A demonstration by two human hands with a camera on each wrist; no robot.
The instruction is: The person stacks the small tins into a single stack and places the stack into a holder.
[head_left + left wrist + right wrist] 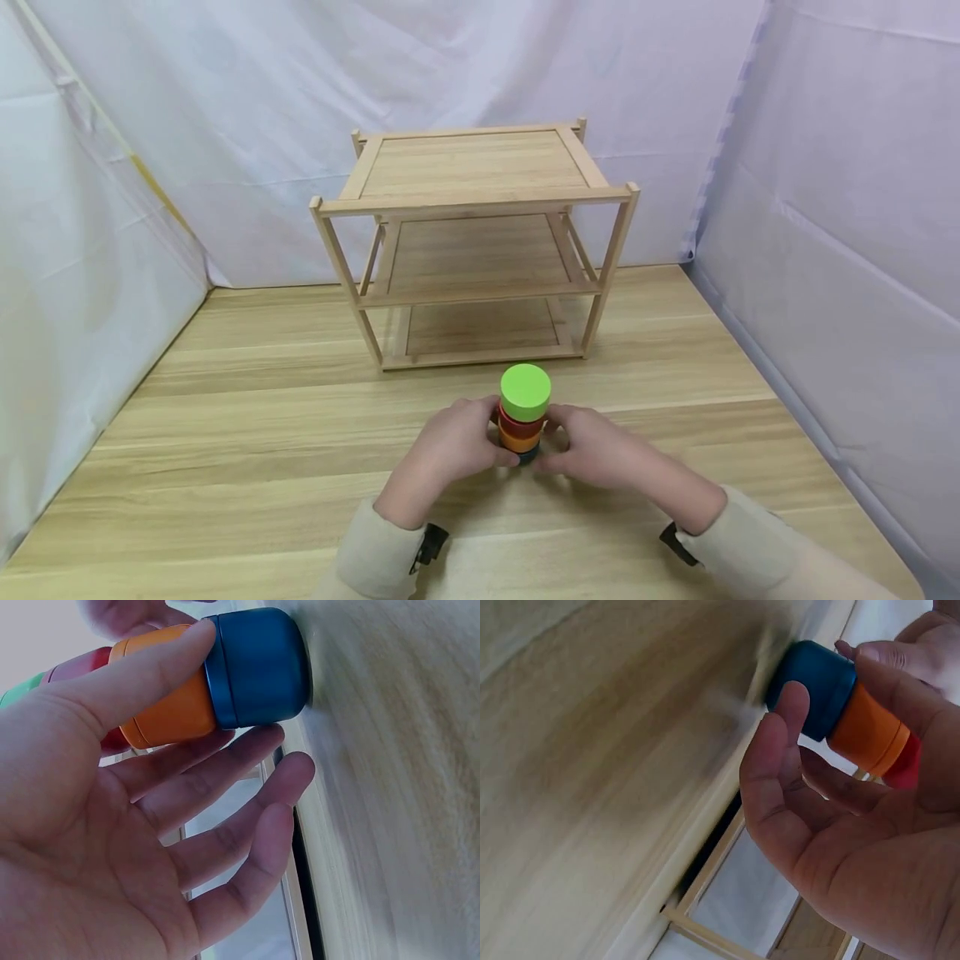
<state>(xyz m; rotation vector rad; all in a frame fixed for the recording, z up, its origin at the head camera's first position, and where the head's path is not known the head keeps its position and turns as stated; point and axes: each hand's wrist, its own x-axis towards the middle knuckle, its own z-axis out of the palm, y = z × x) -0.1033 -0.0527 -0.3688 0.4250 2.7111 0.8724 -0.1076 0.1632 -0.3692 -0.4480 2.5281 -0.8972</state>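
Observation:
A stack of small round jars stands upright on the wooden table: a green-topped jar (525,392), a red jar (521,426), an orange jar (519,442) and a dark blue jar (262,667) at the bottom. My left hand (467,437) grips the stack low down, its thumb across the orange jar up to the blue one and fingertips on the far side. On the other side my right hand (596,446) is cupped loosely about the lower jars, its thumb (900,690) by the orange jar and some fingers apart from the stack.
Behind the stack stands a three-tier wooden rack (480,204), its lowest shelf just beyond the hands. White cloth (450,67) hangs at the back and both sides of the wooden table (225,433).

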